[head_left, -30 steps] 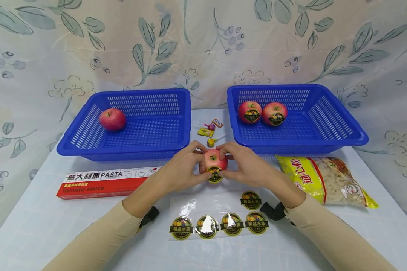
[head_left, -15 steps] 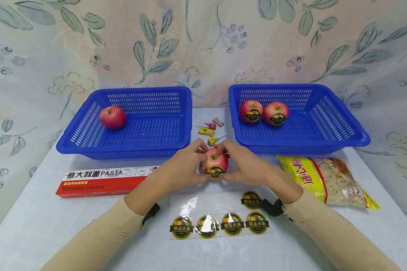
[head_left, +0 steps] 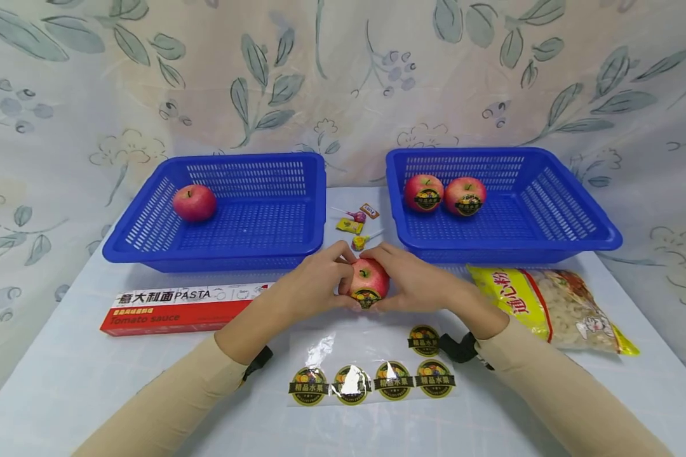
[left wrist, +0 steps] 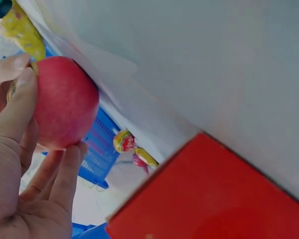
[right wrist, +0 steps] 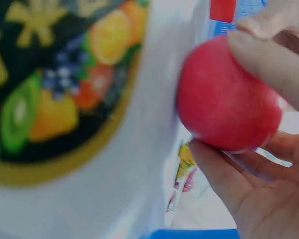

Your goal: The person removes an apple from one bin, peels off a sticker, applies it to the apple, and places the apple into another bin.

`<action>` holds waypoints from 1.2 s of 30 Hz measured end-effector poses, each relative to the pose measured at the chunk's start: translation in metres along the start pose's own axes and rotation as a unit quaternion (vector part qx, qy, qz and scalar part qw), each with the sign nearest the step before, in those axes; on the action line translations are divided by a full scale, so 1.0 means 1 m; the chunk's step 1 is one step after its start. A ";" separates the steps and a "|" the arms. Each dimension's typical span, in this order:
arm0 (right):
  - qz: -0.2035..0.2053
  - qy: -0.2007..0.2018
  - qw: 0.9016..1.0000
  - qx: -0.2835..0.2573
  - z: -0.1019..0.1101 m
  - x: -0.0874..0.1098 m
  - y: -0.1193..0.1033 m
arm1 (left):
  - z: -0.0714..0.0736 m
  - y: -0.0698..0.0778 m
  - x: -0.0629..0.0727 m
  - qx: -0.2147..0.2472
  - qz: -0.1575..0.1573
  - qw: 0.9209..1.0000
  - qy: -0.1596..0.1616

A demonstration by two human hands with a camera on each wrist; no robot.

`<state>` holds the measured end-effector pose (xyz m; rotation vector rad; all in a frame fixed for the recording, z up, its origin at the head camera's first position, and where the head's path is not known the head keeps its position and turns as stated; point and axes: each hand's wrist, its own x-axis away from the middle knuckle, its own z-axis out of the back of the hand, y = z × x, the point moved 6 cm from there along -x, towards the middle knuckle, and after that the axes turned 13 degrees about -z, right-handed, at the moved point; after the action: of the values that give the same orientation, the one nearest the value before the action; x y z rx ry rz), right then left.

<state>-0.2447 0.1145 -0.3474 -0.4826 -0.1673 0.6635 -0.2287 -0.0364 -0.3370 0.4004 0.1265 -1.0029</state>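
A red apple (head_left: pixel 373 277) is held between both hands at the middle of the table, its stem facing up. On its near side sits a round black-and-gold fruit sticker (head_left: pixel 366 299). The left hand (head_left: pixel 319 280) grips the apple from the left, and the right hand (head_left: pixel 416 279) grips it from the right. Both thumbs lie at the sticker's edges. In the left wrist view the left thumb (left wrist: pixel 21 102) presses near the sticker side while fingers support the apple (left wrist: pixel 66 102) opposite. In the right wrist view, right-hand fingers (right wrist: pixel 224 174) curve round the apple (right wrist: pixel 224 97).
A clear sheet (head_left: pixel 354 346) with several matching stickers lies nearest the person. Behind stand a left blue basket (head_left: pixel 246 257) with one apple and a right blue basket (head_left: pixel 509 254) with two stickered apples. A pasta box (head_left: pixel 183 311), a pasta bag (head_left: pixel 554 308) and candies (head_left: pixel 357 225) lie around.
Both hands keep hold of the apple, thumbs staying at the sticker, which looks flatter against the skin. The apple has shifted slightly right; the head view has tilted a little.
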 end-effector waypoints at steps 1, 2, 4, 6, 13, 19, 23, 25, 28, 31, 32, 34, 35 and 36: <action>0.000 -0.004 1.000 0.002 0.002 0.002 0.000 | 0.000 0.000 0.000 0.006 -0.004 1.000 0.000; 0.000 -0.008 1.000 0.003 0.004 0.004 -0.001 | -0.001 0.000 0.000 0.017 -0.007 1.000 0.001; -0.004 -0.018 1.000 0.004 0.009 0.009 -0.003 | 0.001 0.000 0.000 0.033 -0.007 0.999 0.001; -0.013 -0.029 1.000 0.000 0.016 0.014 -0.004 | 0.003 -0.001 0.000 0.045 -0.002 0.999 0.002; -0.058 -0.058 0.997 -0.005 0.053 0.045 0.003 | 0.007 0.001 -0.008 0.035 -0.007 0.999 0.020; -0.070 -0.065 0.995 -0.031 0.084 0.064 0.016 | 0.003 0.007 -0.024 0.052 -0.009 0.998 0.025; -0.079 -0.065 0.993 -0.059 0.102 0.070 0.024 | 0.000 0.010 -0.036 0.058 -0.001 0.998 0.016; -0.085 -0.063 0.992 -0.075 0.110 0.071 0.029 | -0.003 0.010 -0.041 0.057 0.007 0.998 0.006; -0.095 -0.052 0.990 -0.090 0.123 0.072 0.038 | -0.006 0.009 -0.047 0.055 0.012 0.998 -0.002; -0.094 -0.038 0.990 -0.096 0.138 0.069 0.050 | -0.006 0.008 -0.053 0.056 0.009 0.998 0.006; -0.092 -0.032 0.991 -0.095 0.143 0.068 0.054 | -0.005 0.008 -0.055 0.056 0.006 0.998 0.012; -0.094 -0.017 0.991 -0.089 0.153 0.066 0.064 | -0.003 0.009 -0.060 0.058 0.001 0.998 0.026; -0.098 -0.009 0.991 -0.087 0.158 0.065 0.070 | -0.003 0.009 -0.063 0.062 -0.001 0.998 0.031; -0.103 -0.002 0.991 -0.085 0.163 0.066 0.076 | -0.002 0.010 -0.066 0.065 -0.002 0.997 0.036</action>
<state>-0.2845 0.2693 -0.2409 -0.6190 -0.2754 0.4489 -0.2552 0.0213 -0.3173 0.5548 0.1272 -1.0040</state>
